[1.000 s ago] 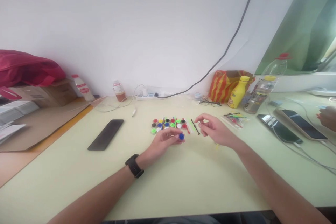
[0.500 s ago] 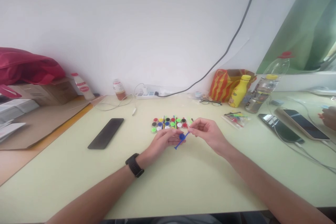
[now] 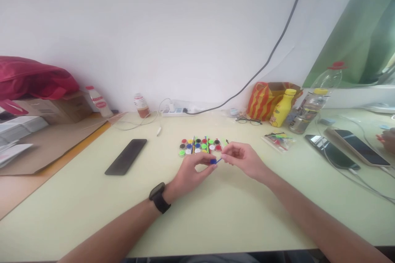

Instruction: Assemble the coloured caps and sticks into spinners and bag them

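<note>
My left hand [image 3: 191, 171], with a dark watch on its wrist, is closed in a pinch on a small blue round piece [image 3: 213, 161] held above the table. Between the fingertips of my right hand [image 3: 242, 158] is the end of a thin blue stick [image 3: 219, 160]. The stick's other end reaches the blue piece; whether it is joined to it I cannot tell. Just beyond both hands stand rows of small round pots with coloured lids [image 3: 197, 146]: red, yellow, black, green, blue and white. Thin coloured sticks lie among them, and my left hand hides some pots.
A black phone [image 3: 126, 157] lies to the left. On the right are a clear bag of small coloured parts [image 3: 279, 141], two more phones with cables, glasses [image 3: 248, 121], a yellow bottle [image 3: 282, 108] and clear bottles. Another person's hand [image 3: 387, 139] shows at the far right.
My left thumb and finger have closed on the blue round piece. The blue stick, earlier slanting across in front with a crossbar end showing, now shows only a short length between my hands.
</note>
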A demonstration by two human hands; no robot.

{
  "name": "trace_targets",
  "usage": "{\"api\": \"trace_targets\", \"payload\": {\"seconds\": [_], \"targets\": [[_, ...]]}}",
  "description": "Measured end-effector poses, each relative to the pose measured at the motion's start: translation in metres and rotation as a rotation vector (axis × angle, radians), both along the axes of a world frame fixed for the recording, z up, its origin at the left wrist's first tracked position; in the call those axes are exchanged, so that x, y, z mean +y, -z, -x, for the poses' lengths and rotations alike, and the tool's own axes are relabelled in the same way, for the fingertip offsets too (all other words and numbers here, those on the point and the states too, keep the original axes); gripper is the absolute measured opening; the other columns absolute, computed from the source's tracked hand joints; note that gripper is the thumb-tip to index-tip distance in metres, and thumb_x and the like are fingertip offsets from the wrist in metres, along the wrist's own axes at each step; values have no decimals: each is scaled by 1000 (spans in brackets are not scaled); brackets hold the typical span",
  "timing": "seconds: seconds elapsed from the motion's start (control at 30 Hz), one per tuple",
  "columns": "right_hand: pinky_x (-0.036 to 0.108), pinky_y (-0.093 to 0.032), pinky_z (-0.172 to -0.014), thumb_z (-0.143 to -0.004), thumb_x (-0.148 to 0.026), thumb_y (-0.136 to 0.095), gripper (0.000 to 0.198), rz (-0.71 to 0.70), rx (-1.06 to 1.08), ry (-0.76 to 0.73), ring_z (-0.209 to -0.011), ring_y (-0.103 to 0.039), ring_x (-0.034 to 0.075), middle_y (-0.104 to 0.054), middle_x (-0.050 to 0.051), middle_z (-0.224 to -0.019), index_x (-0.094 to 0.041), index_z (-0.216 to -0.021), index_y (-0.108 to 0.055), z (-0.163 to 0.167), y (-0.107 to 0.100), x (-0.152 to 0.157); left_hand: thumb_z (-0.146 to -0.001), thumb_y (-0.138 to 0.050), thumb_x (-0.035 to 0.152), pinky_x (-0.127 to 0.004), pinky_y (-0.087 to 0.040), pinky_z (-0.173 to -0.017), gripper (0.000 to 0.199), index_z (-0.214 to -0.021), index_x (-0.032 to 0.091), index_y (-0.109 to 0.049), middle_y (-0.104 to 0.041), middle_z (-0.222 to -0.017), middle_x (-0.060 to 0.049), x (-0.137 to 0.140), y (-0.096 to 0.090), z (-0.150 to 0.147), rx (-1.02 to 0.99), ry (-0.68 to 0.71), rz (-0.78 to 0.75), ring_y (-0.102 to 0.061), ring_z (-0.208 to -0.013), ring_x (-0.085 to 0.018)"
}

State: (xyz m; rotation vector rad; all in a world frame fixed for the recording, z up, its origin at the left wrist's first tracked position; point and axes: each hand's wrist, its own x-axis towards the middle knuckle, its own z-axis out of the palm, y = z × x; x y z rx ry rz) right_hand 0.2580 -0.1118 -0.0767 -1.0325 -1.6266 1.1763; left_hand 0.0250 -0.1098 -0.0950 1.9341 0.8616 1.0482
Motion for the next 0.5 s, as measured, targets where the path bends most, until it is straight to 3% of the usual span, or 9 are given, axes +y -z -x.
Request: {"api": "trace_targets", "payload": {"seconds": [0.17,0.33,0.5], "targets": [[31,-53,-71,-87,-44,-79,27,68,4,-100,-73,-64,15,-72,3,-82,-18,-88,-71,-4,0,1,-96,-71,27,-35,-59,-89,21,-116,23,-74,-79,-107,-7,2,0,6,125,-48,-295,-74,-97,-22],[32,-54,-72,-87,-45,-79,28,60,1,-107,-73,-65,16,-73,4,-84,-18,-91,-72,-3,0,1,-98,-66,23,-36,-56,-94,22,-119,25,-74,-79,-112,-7,3,-3,6,135,5,-335,-74,-103,-24],[32,-55,-72,-86,-45,-79,28,36,-3,-99,-73,-65,16,-73,4,-83,-19,-89,-72,-3,-1,0,-96,-67,24,-35,-57,-91,23,-118,26,-75,-80,-110,-7,4,-3,7,158,10,-359,-75,-99,-24]]}}
